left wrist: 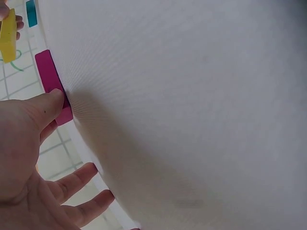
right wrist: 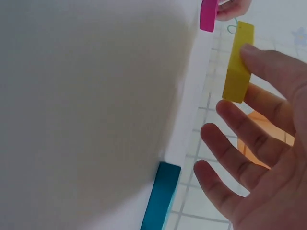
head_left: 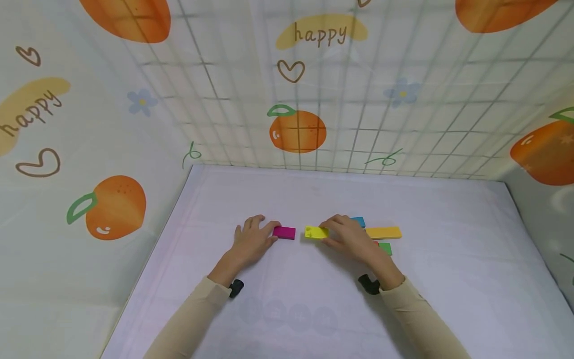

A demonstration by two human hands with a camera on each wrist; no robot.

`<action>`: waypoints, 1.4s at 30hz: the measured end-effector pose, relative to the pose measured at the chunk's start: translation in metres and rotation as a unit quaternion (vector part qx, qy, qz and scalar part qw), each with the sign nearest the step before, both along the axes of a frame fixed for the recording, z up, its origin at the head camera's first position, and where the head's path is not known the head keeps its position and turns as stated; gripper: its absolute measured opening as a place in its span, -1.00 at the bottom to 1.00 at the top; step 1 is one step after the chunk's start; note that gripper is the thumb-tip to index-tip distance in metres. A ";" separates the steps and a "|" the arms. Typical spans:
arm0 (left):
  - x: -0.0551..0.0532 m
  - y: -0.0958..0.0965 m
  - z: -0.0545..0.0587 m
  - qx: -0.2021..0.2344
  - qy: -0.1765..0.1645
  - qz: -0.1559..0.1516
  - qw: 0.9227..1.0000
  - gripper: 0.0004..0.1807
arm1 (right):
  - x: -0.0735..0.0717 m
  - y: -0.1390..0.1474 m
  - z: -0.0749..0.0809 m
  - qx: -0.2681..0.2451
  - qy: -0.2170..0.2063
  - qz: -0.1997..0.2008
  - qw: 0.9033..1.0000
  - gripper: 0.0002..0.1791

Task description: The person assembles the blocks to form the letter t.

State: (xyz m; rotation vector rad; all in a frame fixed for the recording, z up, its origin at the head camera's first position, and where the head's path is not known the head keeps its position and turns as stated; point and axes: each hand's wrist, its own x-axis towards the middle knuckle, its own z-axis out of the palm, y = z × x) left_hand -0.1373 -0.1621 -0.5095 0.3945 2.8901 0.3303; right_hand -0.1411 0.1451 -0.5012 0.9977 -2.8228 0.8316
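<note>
A magenta block (head_left: 284, 233) lies flat on the white table, and my left hand (head_left: 251, 242) pinches its left end between thumb and forefinger. The left wrist view shows the thumb across the magenta block (left wrist: 50, 76), with the other fingers spread and their tips close to the table. My right hand (head_left: 352, 239) pinches a yellow block (head_left: 316, 233) by its right end, just right of the magenta one. In the right wrist view the yellow block (right wrist: 238, 62) is held off the table between thumb and forefinger, the other fingers loosely extended.
Beside and behind my right hand lie a blue block (head_left: 358, 222), a long orange-yellow block (head_left: 383, 233) and a green block (head_left: 385, 248), with a bit of a red block (head_left: 376, 244) showing. A printed fabric wall (head_left: 341, 149) rises behind the table (head_left: 296, 189).
</note>
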 end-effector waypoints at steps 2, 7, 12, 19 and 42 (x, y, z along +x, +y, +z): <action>0.000 0.000 0.001 0.000 -0.001 0.000 1.000 -0.55 | 0.000 -0.003 -0.001 0.003 -0.011 -0.003 1.000 -0.61; 0.000 0.000 0.002 -0.001 -0.001 -0.002 1.000 -0.55 | -0.002 -0.010 -0.005 0.005 -0.040 -0.014 0.999 -0.60; 0.000 0.000 0.002 -0.001 0.000 -0.003 1.000 -0.55 | -0.004 -0.018 -0.011 0.009 -0.061 -0.026 0.998 -0.60; 0.000 0.000 0.000 0.000 -0.003 -0.004 1.000 -0.54 | -0.005 -0.026 -0.015 0.007 -0.065 -0.025 0.998 -0.61; -0.001 0.001 0.001 -0.010 -0.003 -0.002 1.000 -0.53 | -0.010 -0.039 -0.012 0.064 -0.086 -0.057 0.993 -0.60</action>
